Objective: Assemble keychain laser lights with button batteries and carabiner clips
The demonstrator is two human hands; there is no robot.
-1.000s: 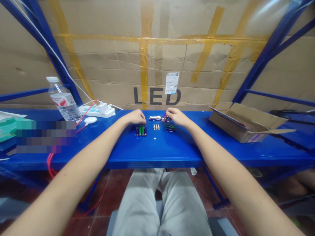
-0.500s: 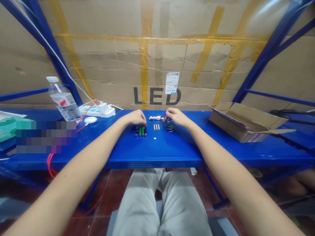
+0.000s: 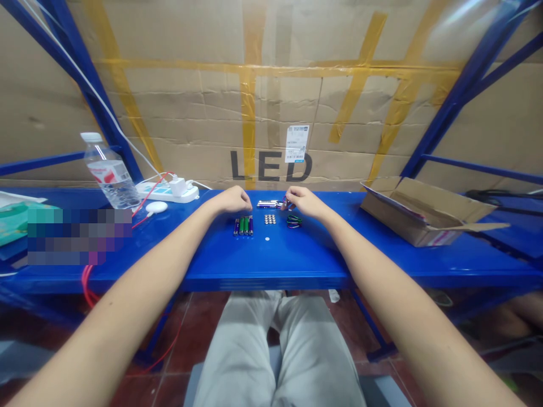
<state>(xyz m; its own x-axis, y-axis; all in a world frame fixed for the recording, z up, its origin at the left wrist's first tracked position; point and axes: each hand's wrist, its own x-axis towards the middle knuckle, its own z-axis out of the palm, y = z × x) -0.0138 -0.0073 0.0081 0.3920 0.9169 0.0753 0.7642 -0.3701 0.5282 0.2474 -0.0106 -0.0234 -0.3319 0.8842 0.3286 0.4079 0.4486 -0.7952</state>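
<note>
My left hand [image 3: 235, 199] hovers with curled fingers just behind a row of short green and purple metal tubes [image 3: 243, 225]; anything between its fingertips is hidden. My right hand [image 3: 298, 200] pinches a small shiny dark piece [image 3: 285, 203], too small to make out fully. Touching or just beside that piece, silver-and-purple tubes [image 3: 268, 204] lie crosswise. Between the hands sits a neat block of small silver button cells [image 3: 270, 219]. A little bundle of dark green and purple cord loops [image 3: 294, 221] rests below my right hand. One small whitish disc [image 3: 267, 238] lies nearer me.
An open cardboard box [image 3: 418, 217] stands on the blue table [image 3: 271, 263] at right. Leftward are a water bottle [image 3: 111, 175], a white power strip [image 3: 169, 191], a round white object [image 3: 156, 207] and red cable [image 3: 87, 285]. A large carton [image 3: 203, 113] backs the table.
My left hand has lifted slightly back from the row of tubes, so their far ends show more. The right hand stays in nearly the same place.
</note>
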